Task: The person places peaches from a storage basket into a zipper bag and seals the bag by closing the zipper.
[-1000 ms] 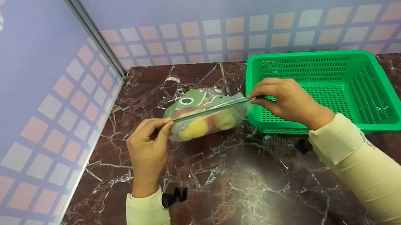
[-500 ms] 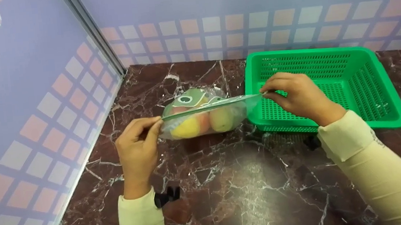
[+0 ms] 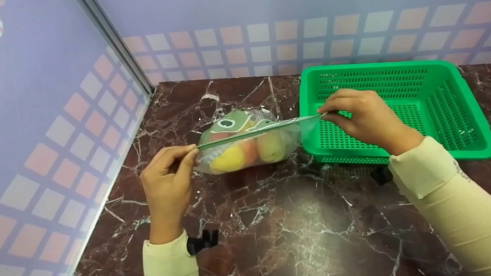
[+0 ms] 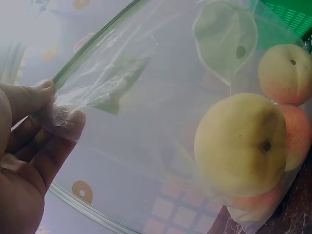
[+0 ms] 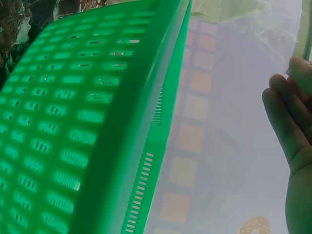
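Observation:
A clear zip bag (image 3: 293, 140) with a green strip along its top edge and a green printed pattern holds several peaches (image 4: 241, 144), yellow and reddish. My left hand (image 3: 167, 177) pinches the left end of the strip between thumb and fingers; in the left wrist view that hand (image 4: 36, 131) grips the bag's corner. At the other end, my right hand (image 3: 367, 117) pinches the strip's right corner, above the basket's left rim. The strip is stretched straight between both hands, tilted slightly up to the right. The fruit lies low in the bag, close over the table.
A green plastic basket (image 3: 481, 133) with slotted sides stands at the right, beside the bag and under my right hand. Dark red marbled table (image 3: 258, 227) spreads below. A patterned wall (image 3: 65, 142) rises on the left, another along the back.
Over the second, my hands have moved apart, left hand leftward and right hand rightward, and the strip is pulled out longer. In the last half second they have barely moved.

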A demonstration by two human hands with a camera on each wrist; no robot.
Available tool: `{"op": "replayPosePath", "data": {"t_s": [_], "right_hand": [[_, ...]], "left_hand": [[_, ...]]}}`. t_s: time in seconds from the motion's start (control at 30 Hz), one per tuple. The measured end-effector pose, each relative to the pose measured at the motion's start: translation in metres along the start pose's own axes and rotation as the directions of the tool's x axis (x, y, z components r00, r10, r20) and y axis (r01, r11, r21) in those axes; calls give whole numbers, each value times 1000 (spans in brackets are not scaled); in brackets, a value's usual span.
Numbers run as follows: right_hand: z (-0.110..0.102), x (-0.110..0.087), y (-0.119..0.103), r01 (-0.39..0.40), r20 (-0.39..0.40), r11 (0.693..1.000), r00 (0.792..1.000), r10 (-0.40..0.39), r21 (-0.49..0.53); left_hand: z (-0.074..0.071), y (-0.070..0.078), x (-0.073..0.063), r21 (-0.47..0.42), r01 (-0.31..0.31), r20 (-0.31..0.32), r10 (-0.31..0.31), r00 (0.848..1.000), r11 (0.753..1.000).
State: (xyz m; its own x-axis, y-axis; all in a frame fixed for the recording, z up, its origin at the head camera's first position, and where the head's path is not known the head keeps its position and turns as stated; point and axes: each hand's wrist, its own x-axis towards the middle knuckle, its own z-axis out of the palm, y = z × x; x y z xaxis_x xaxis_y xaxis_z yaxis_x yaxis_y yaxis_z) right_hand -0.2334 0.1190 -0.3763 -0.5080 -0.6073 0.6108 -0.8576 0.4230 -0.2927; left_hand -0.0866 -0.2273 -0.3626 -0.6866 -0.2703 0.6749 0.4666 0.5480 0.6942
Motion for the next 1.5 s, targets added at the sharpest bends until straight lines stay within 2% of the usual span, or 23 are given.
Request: {"op": "replayPosePath", "data": {"t_s": [0.17, 0.27, 0.4, 0.47, 0.53, 0.67, 0.73, 0.77, 0.87, 0.9, 1.0, 1.07, 1.13, 1.2, 1.23, 1.3, 1.37, 1.43, 1.5], "right_hand": [[0, -1, -2, 6, -6, 1000, 1000, -6, -1], [0, -1, -3, 14, -14, 1000, 1000, -14, -5], [0, 4, -4, 21, -20, 1000, 1000, -21, -12], [0, 9, -4, 20, -29, 1000, 999, -21, -6], [1, 16, -4, 7, -45, 1000, 999, -7, 18], [-1, 32, -3, -47, -82, 996, 995, 53, 73], [-5, 41, -3, -92, -78, 992, 992, 99, 92], [-7, 46, -3, -116, -72, 989, 990, 123, 94], [-16, 63, -3, -207, -37, 972, 977, 212, 110], [-20, 70, -2, -239, -26, 963, 969, 244, 121], [-30, 93, 1, -356, 3, 921, 933, 360, 158], [-36, 110, 7, -430, 16, 887, 901, 434, 170], [-41, 127, 15, -478, 9, 865, 876, 483, 151], [-45, 140, 25, -498, -13, 861, 865, 502, 98], [-46, 145, 29, -508, -28, 859, 859, 511, 68], [-47, 153, 37, -530, -72, 848, 845, 530, 25], [-47, 158, 42, -558, -136, 830, 822, 554, 6], [-49, 162, 44, -573, -224, 819, 796, 563, 25], [-52, 164, 43, -560, -305, 828, 783, 543, 38]], "left_hand": [[-3, 0, 1, -5, 47, 23, -47, 999, 999], [-5, -1, 4, 0, 116, 52, -116, 992, 993], [-10, -2, 13, 57, 211, 81, -215, 973, 976], [-12, -2, 20, 116, 265, 104, -277, 955, 957], [-16, 0, 29, 175, 326, 138, -351, 926, 929], [-23, 7, 54, 249, 440, 226, -493, 840, 863], [-26, 11, 69, 281, 460, 263, -529, 807, 842], [-27, 12, 77, 304, 454, 280, -534, 798, 837], [-27, 16, 101, 386, 400, 314, -526, 790, 831], [-26, 18, 110, 412, 373, 325, -516, 793, 832], [-20, 21, 139, 471, 346, 327, -525, 786, 812], [-13, 22, 160, 482, 361, 321, -544, 775, 798], [-3, 20, 179, 491, 367, 300, -549, 780, 790], [11, 15, 196, 501, 357, 278, -537, 797, 789], [19, 12, 204, 508, 342, 269, -522, 809, 791], [34, 6, 215, 537, 292, 240, -476, 846, 791], [49, 2, 223, 559, 261, 204, -435, 877, 787], [61, -1, 230, 554, 235, 153, -376, 914, 798], [67, -2, 236, 511, 243, 102, -339, 935, 825]]}}
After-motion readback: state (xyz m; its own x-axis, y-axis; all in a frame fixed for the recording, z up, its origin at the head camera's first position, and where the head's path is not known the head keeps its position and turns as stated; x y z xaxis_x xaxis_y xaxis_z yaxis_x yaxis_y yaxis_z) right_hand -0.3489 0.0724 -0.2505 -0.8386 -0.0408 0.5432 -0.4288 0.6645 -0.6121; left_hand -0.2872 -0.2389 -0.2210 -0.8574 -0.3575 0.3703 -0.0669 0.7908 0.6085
